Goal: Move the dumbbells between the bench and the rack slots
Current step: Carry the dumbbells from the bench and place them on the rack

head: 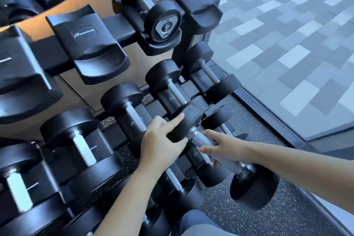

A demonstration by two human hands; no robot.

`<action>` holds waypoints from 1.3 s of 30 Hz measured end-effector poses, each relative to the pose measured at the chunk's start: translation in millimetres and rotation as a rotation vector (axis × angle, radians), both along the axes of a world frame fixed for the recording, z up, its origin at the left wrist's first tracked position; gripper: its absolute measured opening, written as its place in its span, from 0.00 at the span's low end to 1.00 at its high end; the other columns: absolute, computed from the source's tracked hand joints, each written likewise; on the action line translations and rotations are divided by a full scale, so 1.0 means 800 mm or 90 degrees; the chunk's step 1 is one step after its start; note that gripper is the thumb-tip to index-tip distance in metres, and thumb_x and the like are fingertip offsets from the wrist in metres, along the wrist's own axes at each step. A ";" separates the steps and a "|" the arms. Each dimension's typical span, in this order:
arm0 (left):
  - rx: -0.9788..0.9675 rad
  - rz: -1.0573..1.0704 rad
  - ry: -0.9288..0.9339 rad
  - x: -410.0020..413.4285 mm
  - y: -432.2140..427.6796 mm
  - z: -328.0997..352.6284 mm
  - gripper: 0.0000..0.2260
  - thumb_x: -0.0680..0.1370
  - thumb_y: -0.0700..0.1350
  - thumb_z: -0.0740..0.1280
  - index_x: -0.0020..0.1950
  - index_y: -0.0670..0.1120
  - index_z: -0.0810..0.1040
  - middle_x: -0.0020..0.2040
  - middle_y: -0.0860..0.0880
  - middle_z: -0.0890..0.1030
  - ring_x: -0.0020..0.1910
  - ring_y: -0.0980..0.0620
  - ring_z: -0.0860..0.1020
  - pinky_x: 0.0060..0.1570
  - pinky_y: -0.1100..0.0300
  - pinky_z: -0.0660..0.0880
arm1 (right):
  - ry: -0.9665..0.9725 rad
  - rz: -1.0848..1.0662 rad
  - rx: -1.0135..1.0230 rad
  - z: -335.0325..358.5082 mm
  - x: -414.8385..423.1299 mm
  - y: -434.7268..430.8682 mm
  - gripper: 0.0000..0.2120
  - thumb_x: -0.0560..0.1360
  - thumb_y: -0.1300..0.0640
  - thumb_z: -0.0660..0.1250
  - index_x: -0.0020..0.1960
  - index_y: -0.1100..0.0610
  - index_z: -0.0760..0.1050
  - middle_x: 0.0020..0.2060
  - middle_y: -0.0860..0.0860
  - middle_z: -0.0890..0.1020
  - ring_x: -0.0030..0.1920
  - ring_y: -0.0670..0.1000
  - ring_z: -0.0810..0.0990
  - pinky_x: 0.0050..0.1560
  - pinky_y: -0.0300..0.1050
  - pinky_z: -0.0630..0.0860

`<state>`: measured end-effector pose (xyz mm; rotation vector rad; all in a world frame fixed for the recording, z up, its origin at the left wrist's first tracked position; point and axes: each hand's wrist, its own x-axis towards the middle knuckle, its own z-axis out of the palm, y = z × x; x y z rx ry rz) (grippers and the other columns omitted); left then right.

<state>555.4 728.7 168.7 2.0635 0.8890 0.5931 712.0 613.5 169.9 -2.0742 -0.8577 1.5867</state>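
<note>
A black dumbbell (252,186) with a knurled steel handle hangs tilted in front of the lower tier of the rack (118,23). My right hand (226,147) grips its handle. My left hand (162,140) presses against its upper black head, fingers spread over the rim. Several other black dumbbells rest in the lower slots. On the upper tier one dumbbell marked 4 (162,23) lies in its cradle, with an empty cradle (92,46) to its left and another empty cradle (197,4) to its right. No bench is in view.
A glass wall (287,44) with a dark frame runs along the right, close to the rack's end. Speckled rubber flooring (239,216) lies below. My knee in grey trousers (199,224) is at the bottom edge. Larger dumbbells fill the lower left.
</note>
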 end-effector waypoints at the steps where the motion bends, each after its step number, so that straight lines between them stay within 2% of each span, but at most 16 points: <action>1: 0.001 0.001 -0.003 0.004 -0.001 -0.001 0.29 0.65 0.44 0.76 0.60 0.64 0.71 0.36 0.57 0.65 0.36 0.64 0.67 0.40 0.76 0.64 | 0.001 0.002 0.000 0.000 0.004 -0.001 0.15 0.76 0.50 0.65 0.61 0.47 0.66 0.40 0.56 0.79 0.34 0.53 0.78 0.44 0.52 0.80; 5: 0.005 -0.002 -0.007 0.007 -0.005 -0.006 0.30 0.64 0.43 0.77 0.59 0.64 0.70 0.36 0.57 0.66 0.36 0.63 0.68 0.42 0.75 0.65 | -0.023 0.007 0.004 -0.003 0.006 -0.007 0.17 0.76 0.51 0.65 0.63 0.47 0.65 0.40 0.56 0.80 0.36 0.53 0.78 0.45 0.51 0.79; 7: 0.010 -0.017 -0.001 0.002 -0.011 -0.007 0.30 0.64 0.43 0.77 0.59 0.65 0.69 0.36 0.57 0.66 0.36 0.62 0.68 0.42 0.73 0.66 | -0.022 -0.001 0.008 -0.006 -0.002 -0.017 0.20 0.76 0.52 0.65 0.66 0.47 0.63 0.36 0.53 0.79 0.33 0.51 0.78 0.42 0.47 0.79; 10: 0.009 -0.063 -0.001 -0.003 -0.019 -0.005 0.30 0.65 0.44 0.76 0.60 0.65 0.69 0.36 0.56 0.66 0.36 0.63 0.67 0.41 0.76 0.65 | -0.028 -0.027 0.008 -0.007 -0.016 -0.039 0.23 0.76 0.52 0.65 0.68 0.46 0.60 0.35 0.49 0.79 0.31 0.47 0.78 0.37 0.41 0.77; 13: -0.001 -0.118 0.015 0.004 -0.030 -0.004 0.28 0.66 0.45 0.75 0.60 0.64 0.71 0.37 0.56 0.66 0.38 0.65 0.67 0.41 0.75 0.65 | 0.007 -0.084 0.005 -0.008 -0.024 -0.066 0.24 0.77 0.52 0.65 0.68 0.42 0.58 0.36 0.51 0.79 0.33 0.49 0.78 0.40 0.45 0.79; 15: -0.004 -0.157 0.027 0.017 -0.045 -0.006 0.26 0.66 0.45 0.75 0.60 0.63 0.73 0.37 0.55 0.66 0.38 0.64 0.67 0.42 0.72 0.66 | 0.022 -0.122 0.016 -0.014 -0.022 -0.090 0.24 0.76 0.52 0.65 0.68 0.42 0.59 0.35 0.48 0.77 0.34 0.47 0.78 0.41 0.45 0.78; 19: -0.005 -0.207 0.041 0.056 -0.089 -0.017 0.26 0.66 0.45 0.75 0.60 0.63 0.74 0.37 0.54 0.66 0.38 0.60 0.67 0.44 0.65 0.68 | 0.053 -0.191 0.021 -0.029 0.002 -0.148 0.23 0.76 0.55 0.65 0.67 0.43 0.61 0.35 0.51 0.79 0.31 0.47 0.79 0.37 0.44 0.78; 23: -0.008 -0.229 0.049 0.121 -0.145 -0.028 0.25 0.66 0.45 0.76 0.60 0.60 0.75 0.38 0.55 0.67 0.38 0.56 0.68 0.46 0.64 0.70 | 0.038 -0.207 0.010 -0.039 0.058 -0.205 0.26 0.76 0.54 0.66 0.70 0.44 0.59 0.42 0.55 0.81 0.32 0.48 0.79 0.38 0.44 0.79; 28: -0.015 -0.234 0.038 0.229 -0.222 -0.041 0.26 0.66 0.44 0.76 0.61 0.60 0.75 0.39 0.53 0.68 0.40 0.55 0.72 0.44 0.67 0.70 | 0.004 -0.186 -0.015 -0.035 0.159 -0.277 0.26 0.77 0.55 0.64 0.71 0.46 0.57 0.47 0.57 0.80 0.43 0.54 0.81 0.46 0.48 0.78; 31: -0.005 -0.207 0.026 0.289 -0.258 -0.040 0.26 0.65 0.45 0.76 0.61 0.59 0.76 0.39 0.53 0.68 0.42 0.54 0.73 0.45 0.65 0.70 | -0.039 -0.130 -0.034 -0.029 0.233 -0.307 0.26 0.77 0.51 0.64 0.71 0.45 0.56 0.45 0.53 0.82 0.42 0.53 0.82 0.46 0.45 0.78; 35: -0.013 -0.154 0.023 0.345 -0.284 -0.031 0.26 0.65 0.45 0.76 0.61 0.58 0.76 0.39 0.53 0.69 0.42 0.51 0.74 0.45 0.56 0.74 | -0.058 -0.073 -0.040 -0.021 0.305 -0.323 0.26 0.77 0.50 0.64 0.70 0.43 0.56 0.38 0.48 0.81 0.35 0.47 0.81 0.36 0.36 0.75; 39: -0.003 -0.115 0.009 0.383 -0.278 -0.022 0.27 0.64 0.44 0.76 0.60 0.59 0.75 0.38 0.55 0.68 0.41 0.53 0.72 0.46 0.60 0.72 | -0.037 -0.066 -0.023 -0.016 0.349 -0.312 0.25 0.77 0.53 0.64 0.70 0.43 0.57 0.32 0.49 0.79 0.29 0.45 0.79 0.35 0.39 0.77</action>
